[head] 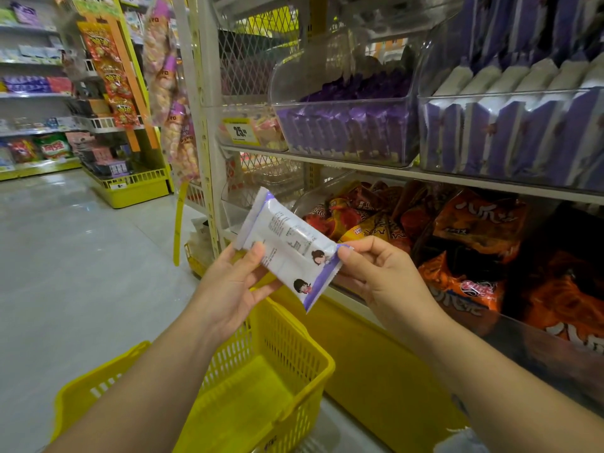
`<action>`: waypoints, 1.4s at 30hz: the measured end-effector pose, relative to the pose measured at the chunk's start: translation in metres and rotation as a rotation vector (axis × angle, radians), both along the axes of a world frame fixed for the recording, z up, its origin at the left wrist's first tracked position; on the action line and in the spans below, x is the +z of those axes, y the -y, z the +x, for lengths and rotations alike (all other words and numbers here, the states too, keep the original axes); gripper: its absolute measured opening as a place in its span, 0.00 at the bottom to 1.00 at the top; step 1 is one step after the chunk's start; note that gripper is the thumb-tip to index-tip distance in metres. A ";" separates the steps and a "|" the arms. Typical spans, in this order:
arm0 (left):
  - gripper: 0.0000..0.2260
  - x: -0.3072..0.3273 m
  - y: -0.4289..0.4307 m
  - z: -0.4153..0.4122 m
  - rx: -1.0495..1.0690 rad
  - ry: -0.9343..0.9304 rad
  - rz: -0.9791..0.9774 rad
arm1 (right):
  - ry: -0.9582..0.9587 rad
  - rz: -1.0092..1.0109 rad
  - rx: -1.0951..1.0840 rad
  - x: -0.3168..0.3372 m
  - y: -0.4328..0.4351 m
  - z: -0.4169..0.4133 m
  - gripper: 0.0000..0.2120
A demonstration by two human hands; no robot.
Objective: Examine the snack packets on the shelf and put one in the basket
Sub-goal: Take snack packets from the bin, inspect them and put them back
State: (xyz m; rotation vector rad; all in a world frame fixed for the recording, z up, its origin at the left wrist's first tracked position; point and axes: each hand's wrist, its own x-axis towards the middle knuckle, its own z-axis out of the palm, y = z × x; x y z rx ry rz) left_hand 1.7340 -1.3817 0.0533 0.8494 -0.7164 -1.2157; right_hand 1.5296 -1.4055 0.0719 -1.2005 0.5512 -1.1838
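Snack packet (pixel 287 253), pinched between the fingers of the left hand (pixel 228 286) and right hand (pixel 379 273): thin plastic film, white with purple edges, glossy, smooth, lightly wrinkled. The end seal at the right fingertips is crimped and ribbed.

Basket (pixel 294 380), below the fingers: yellow moulded plastic, lattice walls, smooth bottom, dull satin sheen.

Orange bags (pixel 474 220), just beyond the right fingers: crinkled film, high gloss.

Bins (pixel 343 93), above the fingers: clear hard plastic, glossy, showing reflections.

Shelf upright (pixel 209 158), beyond the left fingers: cream-painted metal, satin. Wire mesh (pixel 255 60) behind it, metal.

Floor (pixel 65 240), left of the left fingers: smooth, polished, reflective.
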 end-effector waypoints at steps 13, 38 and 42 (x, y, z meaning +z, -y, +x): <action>0.03 0.001 -0.008 -0.046 0.202 0.545 0.006 | -0.164 0.104 0.372 0.005 -0.007 -0.001 0.15; 0.16 0.010 -0.005 -0.034 0.036 0.413 -0.062 | -0.273 -0.206 0.251 -0.005 -0.013 0.008 0.17; 0.16 0.011 -0.005 -0.030 0.032 0.378 -0.050 | -0.351 -0.242 0.258 -0.006 -0.012 0.007 0.21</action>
